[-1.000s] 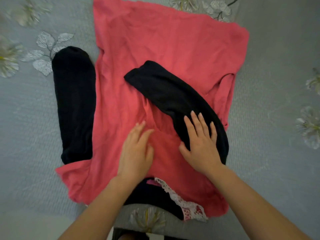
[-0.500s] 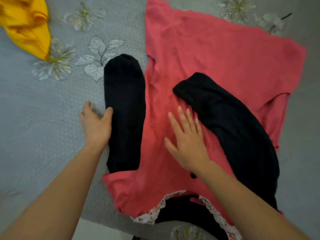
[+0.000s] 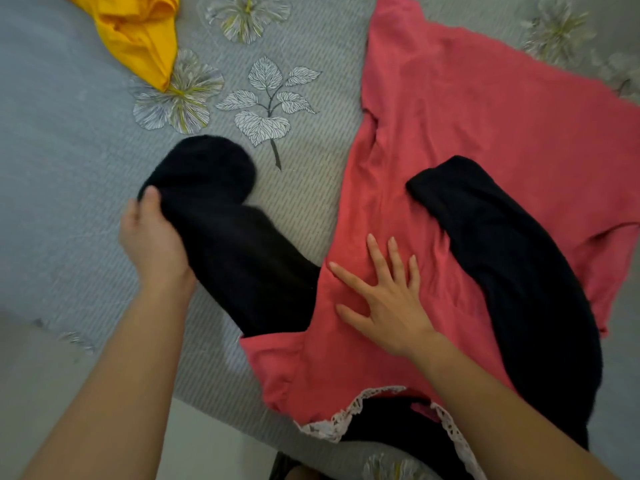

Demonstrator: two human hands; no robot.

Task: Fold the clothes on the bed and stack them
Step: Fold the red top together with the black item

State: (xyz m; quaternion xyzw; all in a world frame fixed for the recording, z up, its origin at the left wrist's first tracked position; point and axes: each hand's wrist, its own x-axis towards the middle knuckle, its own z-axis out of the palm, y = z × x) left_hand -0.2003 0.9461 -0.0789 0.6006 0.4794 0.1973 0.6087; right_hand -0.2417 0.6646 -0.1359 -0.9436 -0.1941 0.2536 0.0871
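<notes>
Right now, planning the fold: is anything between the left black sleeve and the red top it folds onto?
Yes: the right hand lies flat on the red top, right beside the left black sleeve.

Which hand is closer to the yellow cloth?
Left. The left hand grips the black garment below the yellow cloth; the right hand rests flat on the pink top, farther away.

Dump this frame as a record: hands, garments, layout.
left hand: grips left black limb near its end
right hand: flat, fingers spread, on pink garment
right black limb: lies across pink garment
yellow garment: far left, apart from the others
bed cover: grey, floral print
</notes>
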